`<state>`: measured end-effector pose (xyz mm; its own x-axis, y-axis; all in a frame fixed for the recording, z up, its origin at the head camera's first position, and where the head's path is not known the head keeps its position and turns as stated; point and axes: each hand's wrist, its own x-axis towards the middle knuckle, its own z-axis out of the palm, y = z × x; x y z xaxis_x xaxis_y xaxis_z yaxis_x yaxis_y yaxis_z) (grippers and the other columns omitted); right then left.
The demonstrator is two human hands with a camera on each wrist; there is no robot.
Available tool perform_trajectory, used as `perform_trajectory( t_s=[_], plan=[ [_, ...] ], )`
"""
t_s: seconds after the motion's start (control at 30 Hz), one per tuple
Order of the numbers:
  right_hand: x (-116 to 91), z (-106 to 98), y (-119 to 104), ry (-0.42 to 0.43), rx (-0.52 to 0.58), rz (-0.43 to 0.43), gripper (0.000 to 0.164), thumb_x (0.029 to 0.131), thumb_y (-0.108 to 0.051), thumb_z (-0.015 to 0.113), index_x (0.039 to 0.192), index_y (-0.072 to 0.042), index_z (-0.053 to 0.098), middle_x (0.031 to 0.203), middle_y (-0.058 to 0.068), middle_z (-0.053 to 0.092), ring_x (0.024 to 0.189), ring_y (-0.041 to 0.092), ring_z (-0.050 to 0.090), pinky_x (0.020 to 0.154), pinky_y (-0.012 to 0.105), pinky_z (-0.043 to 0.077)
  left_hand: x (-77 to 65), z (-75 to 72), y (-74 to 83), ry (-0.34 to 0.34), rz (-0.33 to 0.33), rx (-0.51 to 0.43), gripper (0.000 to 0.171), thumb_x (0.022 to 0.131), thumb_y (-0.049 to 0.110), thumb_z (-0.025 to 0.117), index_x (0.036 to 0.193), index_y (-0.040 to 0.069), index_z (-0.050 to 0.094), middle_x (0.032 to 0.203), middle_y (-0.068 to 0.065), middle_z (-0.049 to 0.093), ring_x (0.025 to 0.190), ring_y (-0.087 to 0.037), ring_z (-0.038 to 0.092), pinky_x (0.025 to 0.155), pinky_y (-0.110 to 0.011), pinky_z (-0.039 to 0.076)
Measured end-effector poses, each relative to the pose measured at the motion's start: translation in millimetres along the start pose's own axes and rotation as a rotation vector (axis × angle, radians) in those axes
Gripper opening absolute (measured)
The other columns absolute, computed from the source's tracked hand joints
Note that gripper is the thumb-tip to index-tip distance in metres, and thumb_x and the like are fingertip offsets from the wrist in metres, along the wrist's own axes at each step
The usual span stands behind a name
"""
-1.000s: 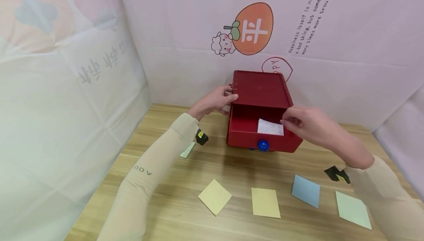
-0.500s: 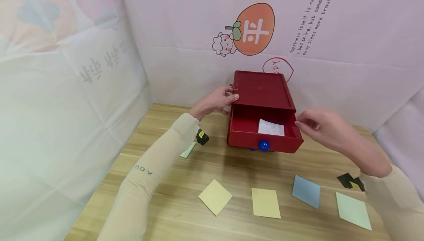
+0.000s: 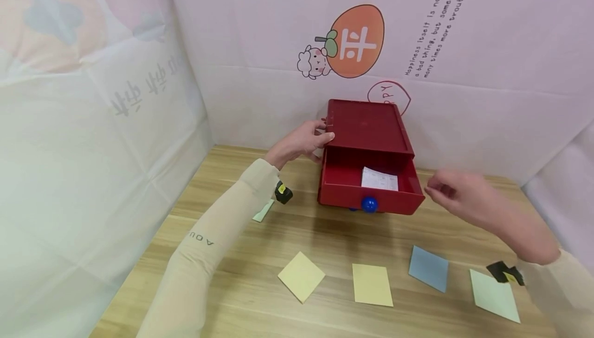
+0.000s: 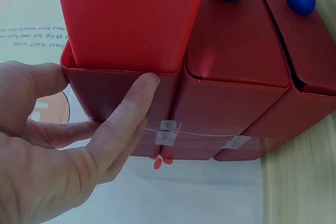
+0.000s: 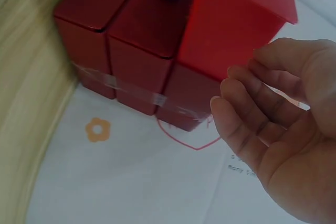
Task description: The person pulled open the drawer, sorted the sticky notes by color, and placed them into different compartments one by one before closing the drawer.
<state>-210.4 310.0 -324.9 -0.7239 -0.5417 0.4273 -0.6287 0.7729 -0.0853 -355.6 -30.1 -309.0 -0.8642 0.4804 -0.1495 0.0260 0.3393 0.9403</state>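
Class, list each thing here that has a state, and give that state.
Top drawer, open.
Middle drawer, shut.
Bottom drawer, shut.
White paper, lying in the top drawer.
Coloured paper squares, lying flat.
Left hand, touching the cabinet.
Right hand, holding nothing.

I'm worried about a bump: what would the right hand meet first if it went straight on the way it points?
Most likely the side of the open drawer. The right hand points toward it, though depth is unclear.

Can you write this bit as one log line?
top drawer: open, white paper inside | left hand: holds red cabinet | right hand: empty, beside drawer
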Motion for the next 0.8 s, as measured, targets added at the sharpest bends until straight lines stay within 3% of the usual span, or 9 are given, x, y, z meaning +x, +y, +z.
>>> perform_trajectory(
  t_s=[0.3, 0.53, 0.8],
  plan=[
    [-23.7, 22.4, 7.7, -0.161, 0.057, 0.127, 0.014, 0.081, -0.008, 0.077, 0.084, -0.018, 0.068, 0.072, -0.015, 0.062, 0.064, -0.007, 0.05, 0.054, 0.019, 0.05, -0.9, 2.0, 0.7, 0.008, -0.014, -0.009, 0.062, 0.101, 0.025, 0.056, 0.151, 0.003, 0.028, 0.145, -0.02, 0.042, 0.126, -0.038, 0.054, 0.085, -0.053, 0.059],
    [-38.6, 38.3, 18.3, -0.222, 0.068, 0.147, 0.013, 0.081, -0.013, 0.078, 0.083, -0.02, 0.067, 0.069, -0.018, 0.057, 0.063, -0.008, 0.046, 0.053, 0.018, 0.047, 0.0, 1.5, 0.4, 0.005, -0.014, -0.012, 0.061, 0.1, 0.024, 0.056, 0.151, 0.003, 0.029, 0.144, -0.019, 0.042, 0.126, -0.039, 0.054, 0.088, -0.056, 0.057],
    [-53.3, 60.9, 23.6, -0.462, 0.122, 0.228, 0.017, 0.083, -0.024, 0.077, 0.095, -0.016, 0.068, 0.077, -0.013, 0.059, 0.069, 0.001, 0.048, 0.057, 0.018, 0.047, 1.6, 1.0, 0.5, 0.006, -0.016, -0.013, 0.062, 0.101, 0.024, 0.056, 0.152, 0.004, 0.027, 0.144, -0.02, 0.043, 0.127, -0.039, 0.053, 0.084, -0.053, 0.06]
  ],
)
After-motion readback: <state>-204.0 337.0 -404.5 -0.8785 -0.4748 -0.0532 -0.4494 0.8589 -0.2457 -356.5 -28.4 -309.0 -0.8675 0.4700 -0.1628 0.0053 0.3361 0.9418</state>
